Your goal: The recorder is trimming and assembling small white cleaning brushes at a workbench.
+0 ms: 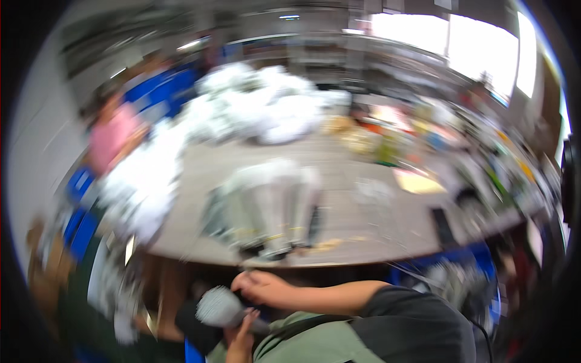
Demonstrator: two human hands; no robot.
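Close to my lap, below the table's front edge, my left hand [241, 339] is closed around a pale grey bundle [219, 307]. The bundle's rounded end has a fine, dotted texture and faces up and to the left. My right hand [259, 287] is just above it, fingers pinched together beside the bundle's end. Blur hides what those fingers hold. Several long whitish bundles [269, 196] with thin yellow bands lie side by side on the table [339, 227] in front of me, their narrow ends toward me.
White fluffy heaps [248, 106] cover the table's far and left sides. A person in pink [111, 136] sits at the left. Mixed items crowd the right, with a yellow sheet [419, 181] and a dark flat object [443, 227]. A blue bin [484, 260] stands below the right edge.
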